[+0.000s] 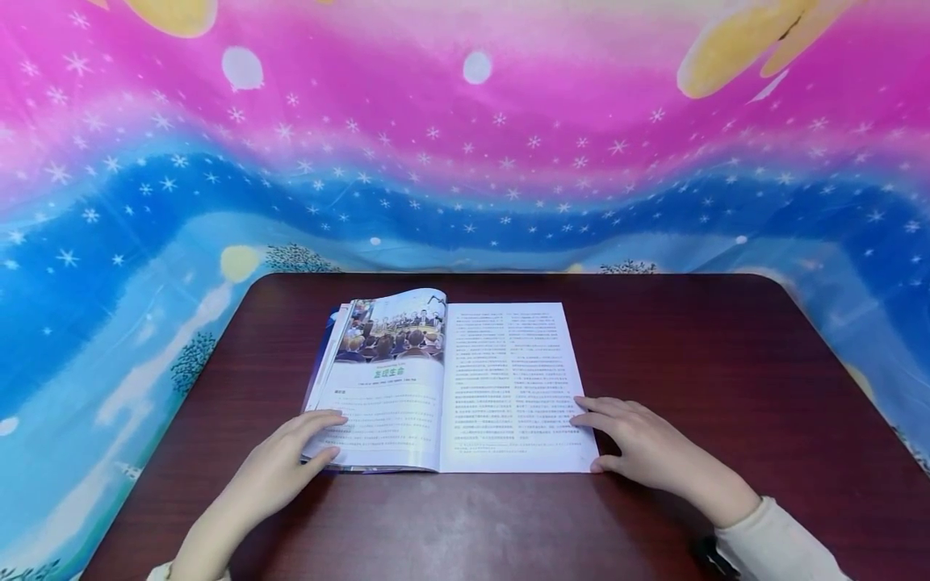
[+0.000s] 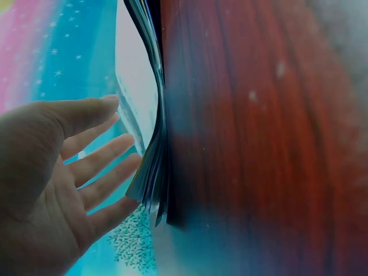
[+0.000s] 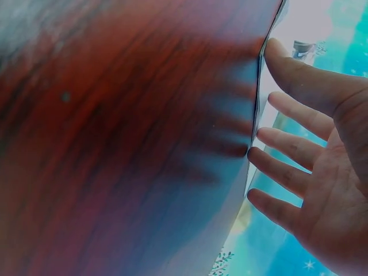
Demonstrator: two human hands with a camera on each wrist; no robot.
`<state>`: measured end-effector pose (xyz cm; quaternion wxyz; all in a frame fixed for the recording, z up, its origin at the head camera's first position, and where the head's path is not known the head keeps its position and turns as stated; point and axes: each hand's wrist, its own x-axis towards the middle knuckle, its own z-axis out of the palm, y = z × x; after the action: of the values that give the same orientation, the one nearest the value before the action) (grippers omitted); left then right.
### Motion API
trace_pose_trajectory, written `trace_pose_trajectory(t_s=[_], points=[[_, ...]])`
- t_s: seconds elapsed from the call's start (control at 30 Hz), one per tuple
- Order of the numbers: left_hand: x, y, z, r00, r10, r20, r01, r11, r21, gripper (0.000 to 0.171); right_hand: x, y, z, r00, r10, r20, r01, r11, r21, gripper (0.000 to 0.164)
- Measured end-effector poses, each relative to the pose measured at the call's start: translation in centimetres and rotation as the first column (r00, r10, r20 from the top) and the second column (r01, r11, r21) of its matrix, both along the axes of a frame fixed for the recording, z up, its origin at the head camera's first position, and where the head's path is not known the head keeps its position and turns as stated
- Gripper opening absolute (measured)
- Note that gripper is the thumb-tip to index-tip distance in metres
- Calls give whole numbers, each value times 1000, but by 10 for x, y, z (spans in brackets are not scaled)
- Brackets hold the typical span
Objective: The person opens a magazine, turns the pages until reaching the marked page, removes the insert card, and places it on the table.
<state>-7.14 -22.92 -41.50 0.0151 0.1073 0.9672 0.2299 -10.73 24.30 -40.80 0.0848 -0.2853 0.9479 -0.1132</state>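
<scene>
An open magazine lies on the dark wooden table, with a picture of a seated crowd and a green title on its left page. My left hand rests at the lower left edge of that page, fingers spread and fairly straight. In the left wrist view, the fingertips of the left hand meet the fanned edges of the magazine's pages. My right hand touches the right page's lower outer edge, thumb near the corner. The right wrist view shows the right hand's fingers spread along that thin edge.
The reddish-brown table has rounded far corners and a glossy surface. Behind and beside it hangs a pink and blue backdrop cloth with snowflakes. A dark band shows at the right sleeve.
</scene>
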Motion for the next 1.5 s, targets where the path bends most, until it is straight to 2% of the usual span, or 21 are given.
trace_pose_trajectory(t_s=[0.17,0.4,0.8,0.97,1.5], points=[[-6,1,-4,998,-64,20,65,998,-3,40,0,0,0,1000,-8,4,8,1000,-4,56],[-7,3,-7,993,-119,-13,118,991,-68,48,-1,-1,0,1000,-11,-11,11,1000,2,54],[-7,3,-7,992,-122,-22,120,990,-74,48,-4,-5,0,999,-12,-39,13,1000,3,55],[-8,3,-8,993,-121,-16,120,990,-70,48,-7,-8,2,997,-22,-76,21,1000,-16,53],[-9,5,-7,994,-111,-1,111,992,-59,48,-21,-21,16,968,-40,-249,-13,978,-208,48]])
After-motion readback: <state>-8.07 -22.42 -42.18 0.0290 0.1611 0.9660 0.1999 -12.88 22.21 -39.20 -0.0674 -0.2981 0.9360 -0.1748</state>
